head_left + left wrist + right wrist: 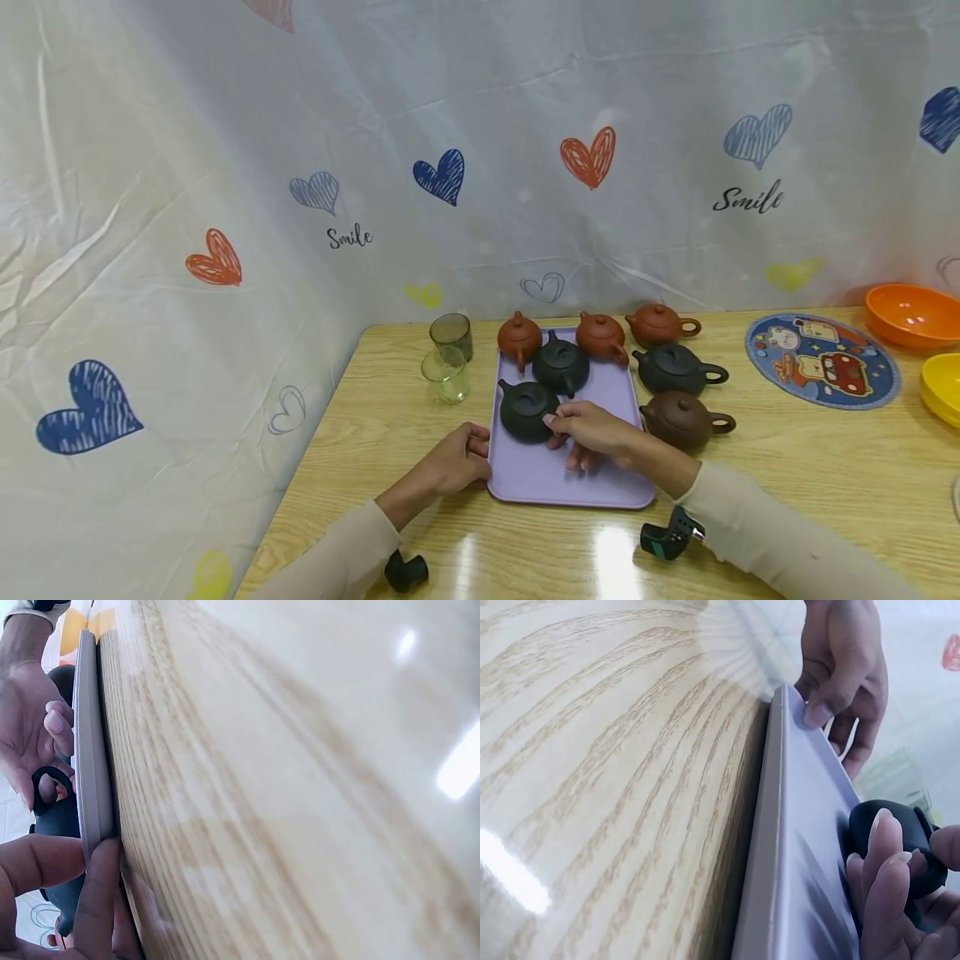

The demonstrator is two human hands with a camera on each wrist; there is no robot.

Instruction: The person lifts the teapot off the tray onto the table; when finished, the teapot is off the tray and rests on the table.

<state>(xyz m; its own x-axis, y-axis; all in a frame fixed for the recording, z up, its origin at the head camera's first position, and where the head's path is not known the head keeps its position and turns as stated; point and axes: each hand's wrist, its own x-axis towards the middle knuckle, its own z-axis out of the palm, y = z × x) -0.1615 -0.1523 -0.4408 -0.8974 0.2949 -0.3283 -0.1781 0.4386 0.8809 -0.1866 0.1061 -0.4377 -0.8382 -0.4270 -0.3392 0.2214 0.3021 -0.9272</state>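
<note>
Low in the frame's middle, my left hand grips the left rim of the purple tray, thumb on top. Just right, my right hand pinches the handle of the nearest black teapot. 3 more teapots stand farther up the tray.

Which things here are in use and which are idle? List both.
In use: tray, held at its edge by left hand; near black teapot, touched by right hand; the other teapots.
Idle: two glasses, mat, orange bowl, yellow bowl.
</note>
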